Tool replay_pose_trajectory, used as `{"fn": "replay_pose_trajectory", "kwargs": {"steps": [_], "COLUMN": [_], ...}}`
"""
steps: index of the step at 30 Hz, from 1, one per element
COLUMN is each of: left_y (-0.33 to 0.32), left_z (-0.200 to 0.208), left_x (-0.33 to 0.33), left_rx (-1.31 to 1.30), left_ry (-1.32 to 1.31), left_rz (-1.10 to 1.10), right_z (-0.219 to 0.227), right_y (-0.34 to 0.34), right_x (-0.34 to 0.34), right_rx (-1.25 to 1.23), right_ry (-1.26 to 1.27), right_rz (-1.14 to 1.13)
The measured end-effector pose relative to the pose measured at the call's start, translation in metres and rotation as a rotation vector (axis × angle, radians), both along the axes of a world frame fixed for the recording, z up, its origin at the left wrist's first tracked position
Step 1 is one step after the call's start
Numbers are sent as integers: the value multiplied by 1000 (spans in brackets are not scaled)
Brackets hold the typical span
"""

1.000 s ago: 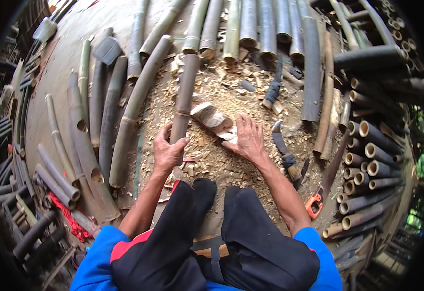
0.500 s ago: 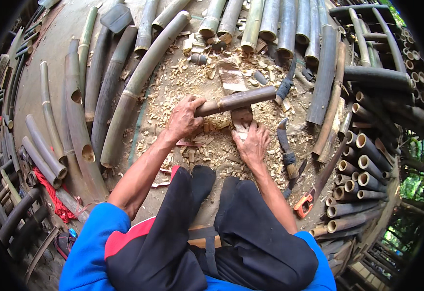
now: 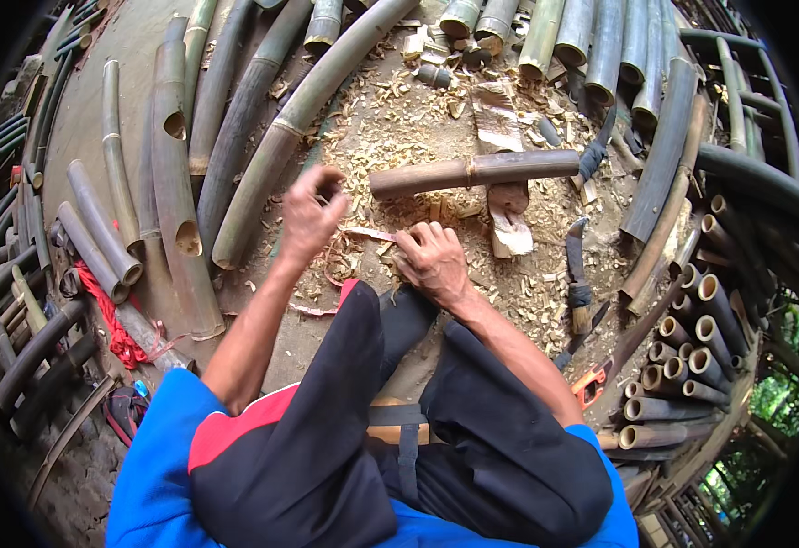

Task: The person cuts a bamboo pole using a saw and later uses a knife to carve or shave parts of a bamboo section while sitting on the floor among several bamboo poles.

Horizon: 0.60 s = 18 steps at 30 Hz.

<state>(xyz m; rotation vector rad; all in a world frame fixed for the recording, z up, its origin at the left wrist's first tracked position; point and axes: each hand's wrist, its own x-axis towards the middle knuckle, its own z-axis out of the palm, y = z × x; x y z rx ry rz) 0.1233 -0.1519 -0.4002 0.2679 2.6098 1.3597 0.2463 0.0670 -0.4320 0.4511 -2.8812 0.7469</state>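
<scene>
A short dark bamboo tube (image 3: 436, 177) lies crosswise on a notched wooden block (image 3: 509, 219), with neither hand on it. My left hand (image 3: 312, 217) is raised just left of the tube's near end, its fingers curled and smeared by motion, so its grip cannot be made out. My right hand (image 3: 436, 265) is low over the shavings between the tube and my knees. Its fingers close on the end of a thin, pale pinkish strip (image 3: 370, 234), which looks like a flexible tape running left towards my left hand.
Wood chips (image 3: 390, 119) cover the ground around the block. A curved knife (image 3: 577, 274) and an orange-handled saw (image 3: 591, 385) lie to the right. Long bamboo poles (image 3: 280, 137) lie on the left, with stacked bamboo tubes (image 3: 692, 347) on the right.
My left hand has let go of the bamboo tube and moved left. My right hand has left the wooden block, come nearer and left, and taken the strip. The view has shifted.
</scene>
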Motion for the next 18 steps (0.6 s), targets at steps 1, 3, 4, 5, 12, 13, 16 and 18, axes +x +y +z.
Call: {"fn": "replay_pose_trajectory", "kwargs": {"steps": [1, 3, 4, 5, 12, 13, 16, 18], "left_y": [8, 15, 16, 17, 16, 23, 41, 41], "left_z": [0, -12, -15, -19, -26, -25, -20, -26], "left_x": [15, 38, 46, 52, 66, 62, 28, 8], "left_rx": [-15, 6, -60, -127, 354, 421, 50, -177], "left_ry": [-10, 89, 198, 308, -513, -387, 245, 468], "left_rz": [-61, -193, -268, -340, -120, 25, 62, -44], "right_z": [-4, -12, -12, -11, 28, 30, 30, 47], "right_y": [1, 0, 3, 3, 17, 25, 39, 27], "right_x": [-3, -7, -9, -9, -2, -1, 12, 15], "right_rx": [6, 33, 77, 48, -654, -743, -685, -675], "right_ry": [0, 4, 49, 44, -471, -534, -695, -805], "right_rz": [-1, 9, 58, 49, -307, -356, -253, -202]}}
